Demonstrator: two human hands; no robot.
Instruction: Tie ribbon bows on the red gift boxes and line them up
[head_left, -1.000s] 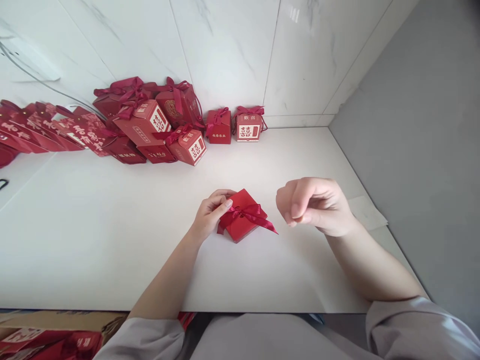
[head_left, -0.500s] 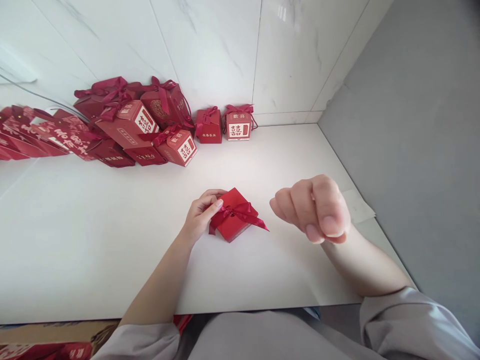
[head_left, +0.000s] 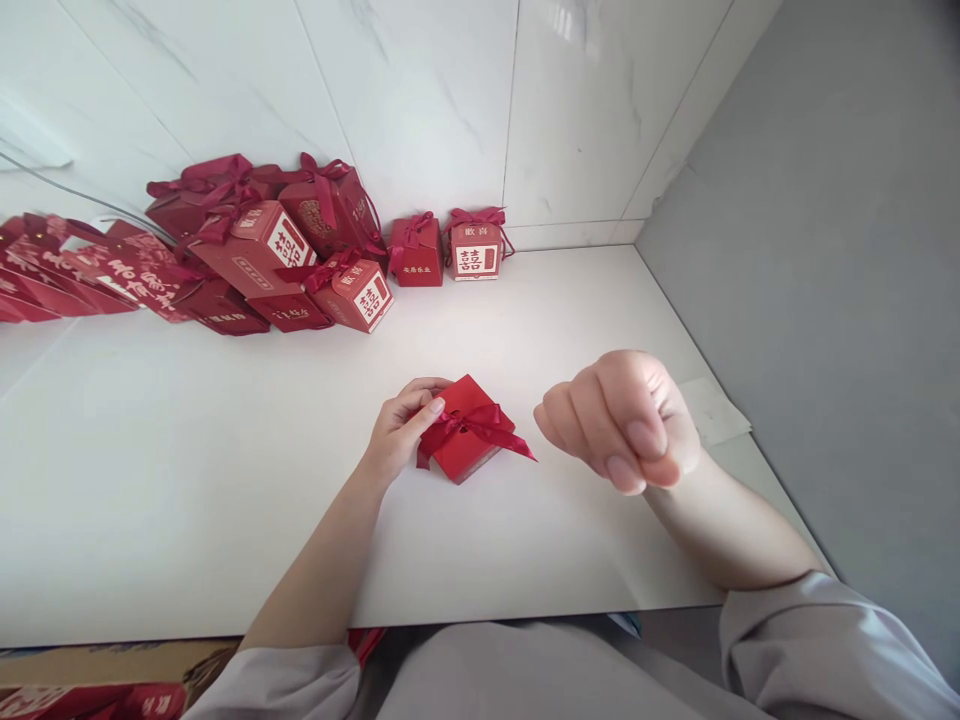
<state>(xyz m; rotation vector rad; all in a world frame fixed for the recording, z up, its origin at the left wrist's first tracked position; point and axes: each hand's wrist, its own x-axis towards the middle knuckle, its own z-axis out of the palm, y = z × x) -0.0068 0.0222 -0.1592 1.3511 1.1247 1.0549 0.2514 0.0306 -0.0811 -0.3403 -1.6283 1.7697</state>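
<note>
A small red gift box (head_left: pixel 480 455) with a dark red ribbon bow on top sits at the middle of the white table (head_left: pixel 225 500). My left hand (head_left: pixel 397 425) grips its left side, thumb on the top near the bow and fingers curled behind the edge. One ribbon tail points right, another hangs at the lower left. To the right of the box, raised toward the camera and apart from it, is my right hand (head_left: pixel 619 420). Its fingers are curled into a fist, and nothing shows in it.
Several red ribboned boxes (head_left: pixel 259 245) are piled against the tiled wall at the back left, beside red printed bags (head_left: pixel 45 265). Two more boxes (head_left: pixel 475 250) stand by the wall. A white paper (head_left: pixel 716 412) lies at the right edge. A cardboard box (head_left: pixel 112 665) is below the front edge.
My right fist has turned slightly, its fingers curling a little tighter. My left hand and the gift box have stayed put.
</note>
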